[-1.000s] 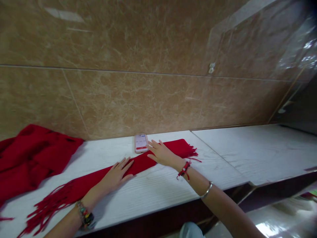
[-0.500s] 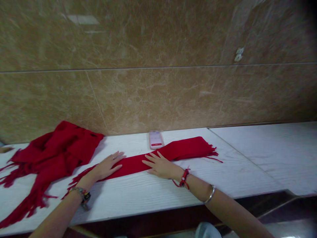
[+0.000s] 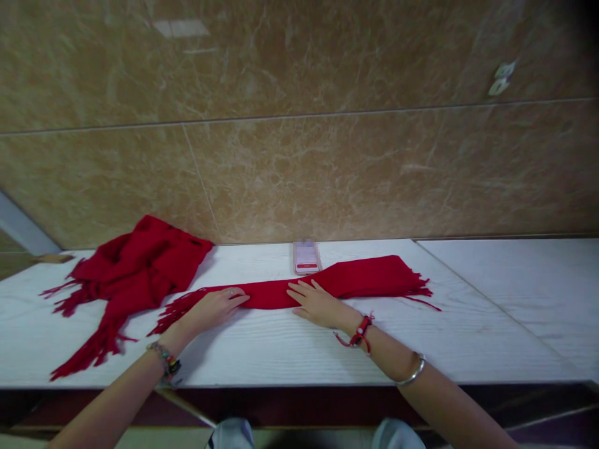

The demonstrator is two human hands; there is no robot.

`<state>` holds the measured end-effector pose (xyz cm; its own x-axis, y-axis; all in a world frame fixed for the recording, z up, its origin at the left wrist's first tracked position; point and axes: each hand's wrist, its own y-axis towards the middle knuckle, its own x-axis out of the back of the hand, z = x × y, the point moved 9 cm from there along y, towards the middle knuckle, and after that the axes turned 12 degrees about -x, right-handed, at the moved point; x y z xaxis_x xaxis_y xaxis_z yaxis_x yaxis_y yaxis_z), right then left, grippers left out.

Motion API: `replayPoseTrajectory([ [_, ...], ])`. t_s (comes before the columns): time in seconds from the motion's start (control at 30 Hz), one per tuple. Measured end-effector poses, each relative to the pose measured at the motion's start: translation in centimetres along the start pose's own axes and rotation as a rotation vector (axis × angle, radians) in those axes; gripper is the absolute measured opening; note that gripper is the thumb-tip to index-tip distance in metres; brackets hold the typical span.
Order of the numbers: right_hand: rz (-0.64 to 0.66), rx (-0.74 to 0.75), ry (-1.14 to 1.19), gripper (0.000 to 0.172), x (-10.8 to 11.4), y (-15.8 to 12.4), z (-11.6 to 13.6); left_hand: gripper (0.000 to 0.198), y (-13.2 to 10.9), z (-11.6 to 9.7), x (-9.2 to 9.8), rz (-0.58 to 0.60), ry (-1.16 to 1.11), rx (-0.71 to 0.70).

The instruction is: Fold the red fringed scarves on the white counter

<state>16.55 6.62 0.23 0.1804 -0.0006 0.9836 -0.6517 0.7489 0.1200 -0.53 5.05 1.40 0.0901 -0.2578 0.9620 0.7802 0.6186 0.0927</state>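
Observation:
A long red fringed scarf [image 3: 365, 279] lies folded into a narrow strip across the white counter [image 3: 281, 349]. My left hand [image 3: 213, 307] rests flat on its left part, fingers stretched out, near the left fringe. My right hand [image 3: 318, 302] lies flat on the strip's middle, fingers spread. Neither hand grips the cloth. A phone [image 3: 306, 257] with a lit screen lies just behind the scarf against the wall.
A second red fringed scarf [image 3: 135, 274] lies bunched at the back left of the counter. A brown marble wall [image 3: 299, 156] rises right behind. The counter's front edge runs just below my forearms; my knees show beneath it.
The view has swung to the left, bringing the bunched scarf fully into sight. Both hands have slid along the strip and stay flat on it.

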Motion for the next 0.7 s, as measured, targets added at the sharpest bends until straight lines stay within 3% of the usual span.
replayPoseTrajectory([
  [0.23,-0.159,0.008,-0.130,0.038,0.4,0.3,0.1,0.049,1.1,4.5,-1.2,-0.086,-0.005,0.084],
  [0.33,-0.187,0.001,-0.177,0.039,0.3,0.3,0.0,0.049,1.5,5.3,-0.8,-0.142,-0.040,0.122],
  [0.53,-0.217,0.022,-0.143,0.046,0.9,0.4,0.3,0.029,1.9,3.0,-0.4,-0.153,-0.144,0.062],
  [0.7,-0.223,0.053,-0.054,0.044,1.8,0.5,0.5,0.023,3.6,0.5,0.0,-0.137,-0.088,-0.025],
])
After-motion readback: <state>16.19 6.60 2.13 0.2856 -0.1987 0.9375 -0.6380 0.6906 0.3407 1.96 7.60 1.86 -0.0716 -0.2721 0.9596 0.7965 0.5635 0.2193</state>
